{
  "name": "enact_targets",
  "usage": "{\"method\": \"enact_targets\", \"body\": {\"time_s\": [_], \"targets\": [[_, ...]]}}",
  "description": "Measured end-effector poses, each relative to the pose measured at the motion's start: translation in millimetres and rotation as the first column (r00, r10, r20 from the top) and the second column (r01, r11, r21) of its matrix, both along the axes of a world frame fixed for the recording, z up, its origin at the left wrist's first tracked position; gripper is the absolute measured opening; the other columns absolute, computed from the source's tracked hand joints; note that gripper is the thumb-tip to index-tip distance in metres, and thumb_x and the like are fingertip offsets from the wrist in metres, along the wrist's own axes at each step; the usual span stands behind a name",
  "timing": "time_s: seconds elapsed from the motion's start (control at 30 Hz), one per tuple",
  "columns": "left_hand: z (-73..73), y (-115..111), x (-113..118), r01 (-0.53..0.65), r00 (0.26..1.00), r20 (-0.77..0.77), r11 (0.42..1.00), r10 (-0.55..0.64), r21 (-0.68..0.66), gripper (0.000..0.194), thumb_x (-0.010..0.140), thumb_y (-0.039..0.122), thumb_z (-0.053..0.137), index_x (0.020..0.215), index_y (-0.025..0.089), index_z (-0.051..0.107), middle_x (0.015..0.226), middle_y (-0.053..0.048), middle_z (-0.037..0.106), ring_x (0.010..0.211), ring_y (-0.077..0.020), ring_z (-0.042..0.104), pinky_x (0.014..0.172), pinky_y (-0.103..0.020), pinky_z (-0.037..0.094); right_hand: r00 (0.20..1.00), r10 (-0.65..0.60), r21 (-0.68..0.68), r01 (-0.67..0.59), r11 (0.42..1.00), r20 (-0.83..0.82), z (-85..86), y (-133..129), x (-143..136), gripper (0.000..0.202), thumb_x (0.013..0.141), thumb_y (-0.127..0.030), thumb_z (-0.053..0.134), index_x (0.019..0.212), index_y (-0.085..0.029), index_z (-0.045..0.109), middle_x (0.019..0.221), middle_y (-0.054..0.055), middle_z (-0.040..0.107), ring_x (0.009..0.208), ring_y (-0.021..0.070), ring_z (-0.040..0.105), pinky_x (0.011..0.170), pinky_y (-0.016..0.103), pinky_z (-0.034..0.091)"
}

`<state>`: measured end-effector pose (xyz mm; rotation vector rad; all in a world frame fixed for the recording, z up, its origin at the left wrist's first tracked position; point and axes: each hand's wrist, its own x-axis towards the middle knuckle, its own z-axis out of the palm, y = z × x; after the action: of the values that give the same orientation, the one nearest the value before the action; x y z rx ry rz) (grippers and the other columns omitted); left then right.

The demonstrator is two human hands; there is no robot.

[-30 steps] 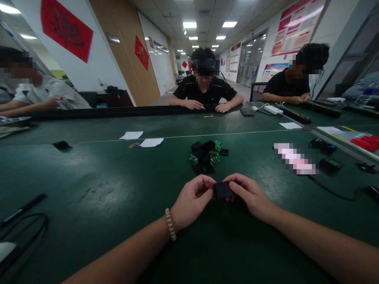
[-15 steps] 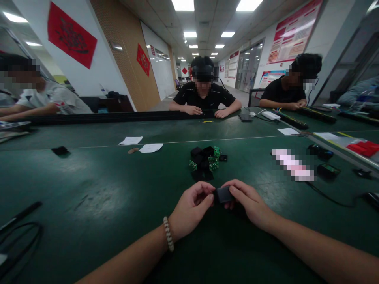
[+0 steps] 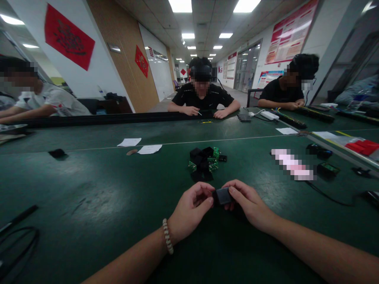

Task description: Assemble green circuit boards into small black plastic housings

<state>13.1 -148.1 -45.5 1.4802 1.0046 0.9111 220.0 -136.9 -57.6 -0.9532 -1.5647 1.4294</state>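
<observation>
So there's a small black box [image 3: 223, 196], squarish with hard edges and a smooth dull-grey sheen on top, held just on the near side of the scrap pile [image 3: 201, 158] and a touch right of it. The left hand [image 3: 191, 205] has its thumb and fingertips pinching the box's left end, and the right hand [image 3: 251, 203] pinches the other end, thumb on the top face. The fingers underneath are mostly hidden, so no clue how they sit. The pile itself is angular black shells plus thin green circuit boards, so dark the edges kinda melt together. Left of it, two thin paper slips [image 3: 150, 149] lie on the slick green worktop [image 3: 97, 179]. Right of the pile there's a long pinkish thing [image 3: 293, 163], pixelated out, and way over to its near left a looped black cable [image 3: 37, 236] gets cut off.
</observation>
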Motion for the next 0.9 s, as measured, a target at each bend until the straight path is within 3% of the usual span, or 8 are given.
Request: {"method": "enact_targets", "body": {"time_s": [0.6, 0.9], "targets": [[-2.2, 4.2, 0.5, -0.065, 0.996, 0.053, 0.995, 0.069, -0.072, 0.020, 0.081, 0.021, 0.067, 0.099, 0.017, 0.060, 0.085, -0.002, 0.064, 0.078, -0.0165, 0.061, 0.075, -0.032, 0.048, 0.998, -0.064, 0.017, 0.064, 0.998, -0.011, -1.6, -0.5, -1.1, 0.035, 0.090, -0.050, 0.060, 0.105, -0.019, 0.059, 0.092, 0.004, 0.063, 0.075, 0.0157, 0.064, 0.062, 0.029, 0.054], [-1.2, 2.2, 0.1, -0.019, 0.997, 0.071, 0.998, 0.023, -0.051, 0.017, 0.082, 0.022, 0.068, 0.097, 0.017, 0.061, 0.086, -0.002, 0.064, 0.079, -0.0159, 0.059, 0.076, -0.032, 0.048, 0.995, -0.020, -0.020, 0.018, 1.000, -0.098, 0.3, 0.3, 2.4, 0.035, 0.089, -0.051, 0.061, 0.104, -0.020, 0.061, 0.091, 0.004, 0.061, 0.075, 0.0165, 0.062, 0.062, 0.029, 0.051]]}}
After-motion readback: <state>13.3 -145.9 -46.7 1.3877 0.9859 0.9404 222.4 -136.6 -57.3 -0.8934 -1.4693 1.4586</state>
